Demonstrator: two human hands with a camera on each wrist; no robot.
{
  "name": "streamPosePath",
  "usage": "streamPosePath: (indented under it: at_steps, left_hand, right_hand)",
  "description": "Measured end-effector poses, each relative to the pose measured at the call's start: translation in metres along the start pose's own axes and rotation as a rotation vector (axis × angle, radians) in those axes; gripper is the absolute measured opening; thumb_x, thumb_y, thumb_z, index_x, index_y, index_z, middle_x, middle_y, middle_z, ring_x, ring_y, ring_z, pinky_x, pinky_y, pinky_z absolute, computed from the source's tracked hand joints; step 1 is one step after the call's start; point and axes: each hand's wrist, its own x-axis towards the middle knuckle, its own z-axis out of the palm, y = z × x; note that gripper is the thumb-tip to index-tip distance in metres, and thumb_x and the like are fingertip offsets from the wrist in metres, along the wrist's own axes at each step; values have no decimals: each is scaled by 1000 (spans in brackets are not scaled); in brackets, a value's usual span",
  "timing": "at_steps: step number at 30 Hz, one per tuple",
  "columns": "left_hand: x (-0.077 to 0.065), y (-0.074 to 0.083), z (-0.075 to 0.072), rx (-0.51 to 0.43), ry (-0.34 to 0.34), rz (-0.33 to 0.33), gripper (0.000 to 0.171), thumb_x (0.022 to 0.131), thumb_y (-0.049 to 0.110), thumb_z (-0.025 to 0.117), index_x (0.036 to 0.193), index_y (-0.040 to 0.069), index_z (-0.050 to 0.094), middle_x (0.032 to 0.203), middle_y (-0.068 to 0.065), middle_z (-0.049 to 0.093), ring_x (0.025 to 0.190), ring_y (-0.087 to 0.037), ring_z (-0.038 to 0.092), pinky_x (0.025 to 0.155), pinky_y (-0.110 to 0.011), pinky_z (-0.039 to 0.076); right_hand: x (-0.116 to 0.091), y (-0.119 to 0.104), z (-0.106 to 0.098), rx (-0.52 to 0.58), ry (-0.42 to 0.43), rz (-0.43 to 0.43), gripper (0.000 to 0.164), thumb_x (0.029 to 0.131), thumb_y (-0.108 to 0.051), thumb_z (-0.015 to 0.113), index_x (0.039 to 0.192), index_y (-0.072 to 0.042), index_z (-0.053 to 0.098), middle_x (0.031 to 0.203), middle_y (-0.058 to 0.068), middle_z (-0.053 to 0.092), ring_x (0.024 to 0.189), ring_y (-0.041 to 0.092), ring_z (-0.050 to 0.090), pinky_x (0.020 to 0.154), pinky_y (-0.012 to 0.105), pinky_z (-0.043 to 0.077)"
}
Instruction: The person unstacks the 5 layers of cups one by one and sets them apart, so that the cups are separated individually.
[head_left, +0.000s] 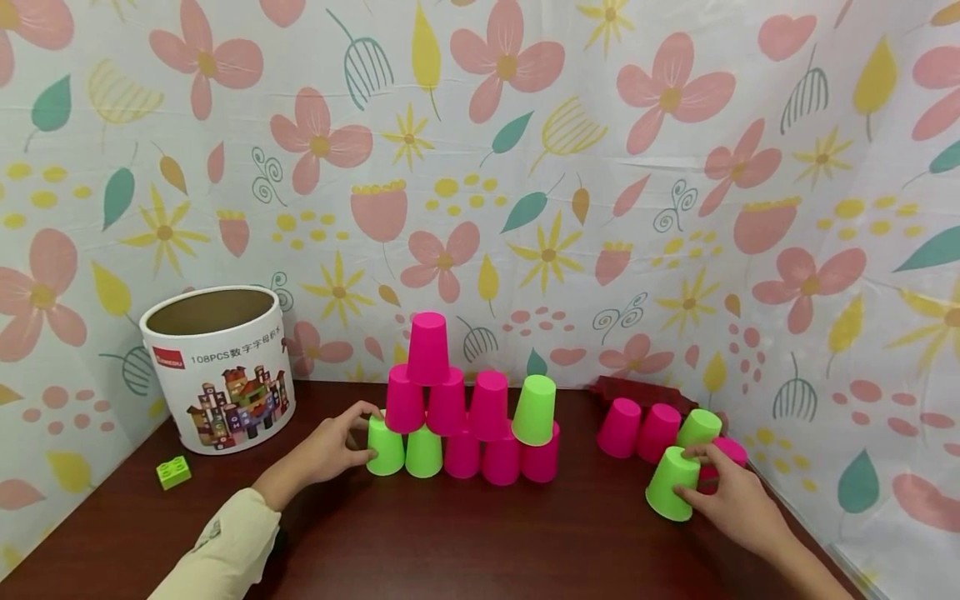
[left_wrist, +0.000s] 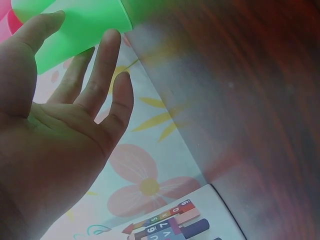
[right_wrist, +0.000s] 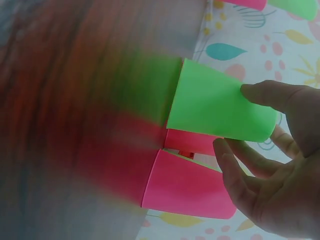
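Observation:
A pyramid of upturned pink and green cups [head_left: 465, 417] stands mid-table, topped by a pink cup [head_left: 428, 348]. My left hand [head_left: 375, 433] holds the green cup [head_left: 387, 450] at the bottom-left corner, thumb in front and fingers behind. In the left wrist view my thumb lies on that green cup [left_wrist: 85, 20], and the left hand [left_wrist: 82, 27] has its fingers nearly straight. My right hand [head_left: 682, 472] grips a loose green cup [head_left: 670, 485], slightly tilted, at the table's right. The right wrist view shows the right hand [right_wrist: 234, 117] with thumb and fingers either side of that green cup [right_wrist: 215, 105].
Two pink cups [head_left: 619, 427], a green cup [head_left: 699, 427] and another pink cup [head_left: 726, 454] stand behind my right hand by the wall. A white round tub [head_left: 217, 367] stands at the back left, with a green brick [head_left: 173, 472] in front of it. A floral sheet walls three sides.

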Motion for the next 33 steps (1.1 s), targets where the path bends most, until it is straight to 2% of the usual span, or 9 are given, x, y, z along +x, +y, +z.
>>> streamPosePath:
  at_steps: [3,7,12,18,22,26,30,33]
  left_hand:
    - [0,0,1,1,6,10,49,87,9,76,123,18,46,120,-21,66,72,-12,64,64,-30,52]
    - [1,0,2,6,12,11,49,86,9,77,122,19,45,120,-21,66,71,-12,63,64,-30,52]
    - [0,-1,3,10,7,17,49,86,9,77,123,19,46,120,-20,66,71,-12,63,65,-29,52]
    - [0,-2,1,18,7,28,49,87,10,77,124,18,45,119,-20,67,71,-11,63,65,-29,52]
    - [1,-3,1,18,3,17,50,87,10,77,124,19,45,120,-18,67,72,-11,63,66,-29,52]
    - [1,-2,2,17,7,21,50,87,9,77,124,19,45,120,-19,67,71,-11,63,66,-29,52]
    - [0,-1,2,18,14,22,50,86,8,77,124,19,46,119,-20,67,70,-11,63,64,-29,52]
    - [0,0,2,19,11,19,49,87,8,76,124,18,46,120,-20,67,70,-11,63,64,-29,52]
  right_hand:
    - [1,2,-1,-49,14,11,46,75,-12,85,113,-6,59,87,12,66,58,8,47,52,27,40]
    - [3,2,-1,-101,22,16,42,76,-13,83,111,-4,62,75,2,58,61,10,49,53,28,41]
    - [5,1,-3,-140,44,7,37,76,-11,80,108,-3,63,84,6,61,68,17,51,54,31,42]
    - [6,-8,-4,-154,226,-56,29,75,-7,79,100,-6,65,87,8,60,68,19,49,51,28,38]
    - [6,-12,-5,-99,277,-68,27,74,-6,81,97,-8,66,84,6,63,67,20,56,52,26,43]
    - [6,-11,-5,-22,235,-72,29,74,-5,83,98,-8,68,88,8,70,67,14,64,54,24,48]
    - [8,-4,-5,16,166,-66,31,76,-4,83,102,-7,68,94,9,71,66,4,64,54,24,49]
    - [9,0,-5,43,137,-47,31,78,-4,81,105,-7,67,92,9,71,65,2,63,53,24,49]
